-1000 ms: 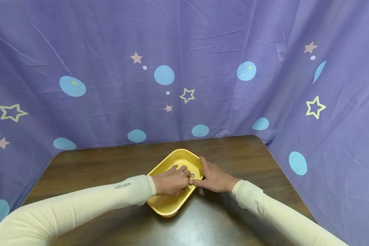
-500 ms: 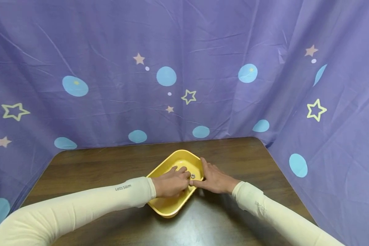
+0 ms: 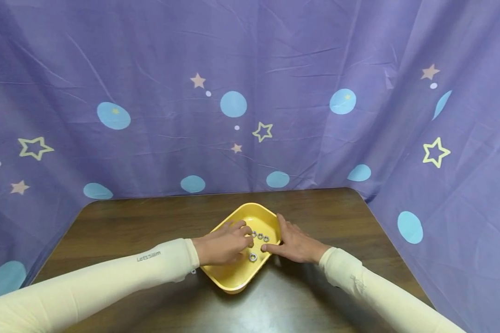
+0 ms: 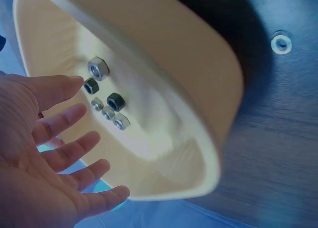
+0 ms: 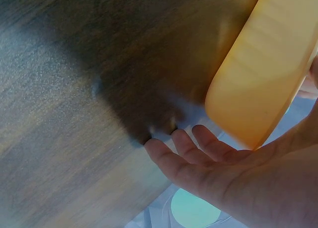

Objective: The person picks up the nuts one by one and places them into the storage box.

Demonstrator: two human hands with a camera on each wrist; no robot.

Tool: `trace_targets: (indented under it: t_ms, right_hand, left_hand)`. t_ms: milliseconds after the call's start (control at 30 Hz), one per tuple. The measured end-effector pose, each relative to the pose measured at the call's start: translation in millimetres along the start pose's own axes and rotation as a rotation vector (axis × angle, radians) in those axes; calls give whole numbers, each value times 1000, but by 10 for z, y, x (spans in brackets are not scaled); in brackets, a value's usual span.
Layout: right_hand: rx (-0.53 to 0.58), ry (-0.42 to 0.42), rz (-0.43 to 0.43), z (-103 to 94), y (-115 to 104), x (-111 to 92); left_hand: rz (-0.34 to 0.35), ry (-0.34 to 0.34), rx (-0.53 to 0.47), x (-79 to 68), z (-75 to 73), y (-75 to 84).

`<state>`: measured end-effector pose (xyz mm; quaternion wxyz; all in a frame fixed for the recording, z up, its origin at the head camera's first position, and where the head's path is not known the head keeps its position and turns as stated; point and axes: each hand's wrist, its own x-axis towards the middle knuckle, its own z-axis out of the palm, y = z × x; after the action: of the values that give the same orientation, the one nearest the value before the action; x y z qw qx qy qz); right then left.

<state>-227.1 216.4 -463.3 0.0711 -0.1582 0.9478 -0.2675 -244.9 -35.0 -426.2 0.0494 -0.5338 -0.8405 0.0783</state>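
Observation:
A yellow tray [image 3: 232, 289] stands at an angle on the table. My left hand [image 3: 226, 243] is over its inside, fingers spread and loosely bent, with nothing between them in the left wrist view. Inside lie a large silver nut [image 4: 98, 69], two black nuts [image 4: 116, 102] and a row of three small silver nuts [image 4: 108, 113]. The black nuts are hidden from the head view. My right hand [image 3: 296, 243] holds the tray's right wall, thumb over the rim and fingers outside; its lower fingers [image 5: 166, 161] reach down by the table.
One more silver nut [image 4: 281, 43] lies on the dark wooden table [image 3: 150, 222] outside the tray, beside the left cuff. A purple curtain [image 3: 250, 69] with stars and dots hangs behind the table and along both sides.
My left hand has drawn back to the left and its fingers have spread, uncovering more nuts in the tray. A nut on the table now shows by the left cuff. My right hand stays at the tray.

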Motion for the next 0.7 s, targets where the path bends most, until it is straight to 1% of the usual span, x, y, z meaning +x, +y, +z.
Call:
trace_targets:
  t_ms: [200,400,533,700]
  right_hand:
    - [17,-3,10,2,13,10]
    - [21,3,13,4,32,-2]
    - [26,12,-6,11,25,7]
    - [24,19,-17,20,5,14]
  left_hand:
    - [-46,27,-41,-211,-69,-39]
    - [-80,43,-87,-367,-144,-64]
    - [-105,84,-108,-474,-203,-87]
    - [-123,126,-95,-612,-247,-117]
